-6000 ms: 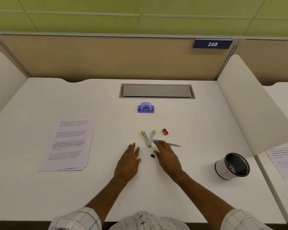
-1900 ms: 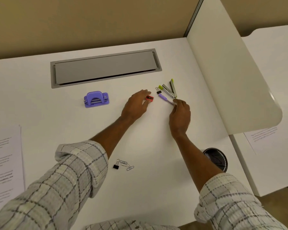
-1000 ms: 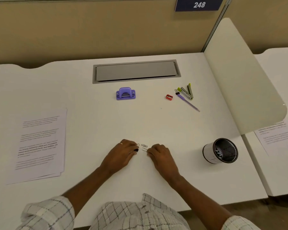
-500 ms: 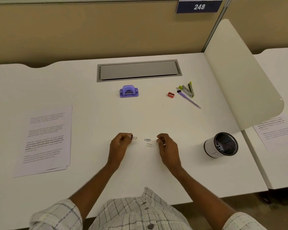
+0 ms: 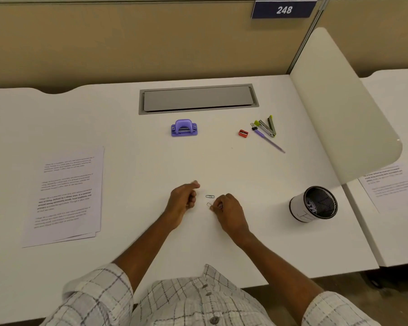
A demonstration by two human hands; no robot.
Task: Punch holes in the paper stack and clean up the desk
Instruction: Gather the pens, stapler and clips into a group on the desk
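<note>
A stack of printed paper (image 5: 66, 196) lies flat at the left of the white desk (image 5: 127, 161). The purple hole punch (image 5: 183, 128) stands alone at the back centre. My left hand (image 5: 183, 201) is curled into a fist near the front centre, thumb forward; the small binder clip it took is hidden inside. My right hand (image 5: 230, 210) is just to its right and pinches one end of a paper clip (image 5: 209, 204) that still touches the desk. A second paper clip (image 5: 210, 196) lies loose between my hands.
A black mesh pen cup (image 5: 313, 204) stands at the front right. At the back right lie a red sharpener (image 5: 243, 133), a green-tipped stapler (image 5: 267, 127), a purple pen (image 5: 270, 143) and a binder clip (image 5: 253, 127). A grey cable hatch (image 5: 198, 98) and a white side divider (image 5: 344, 109) bound the desk.
My left fist has closed over the binder clip that showed at its fingertips half a second ago. My right hand has moved left onto the nearer paper clip.
</note>
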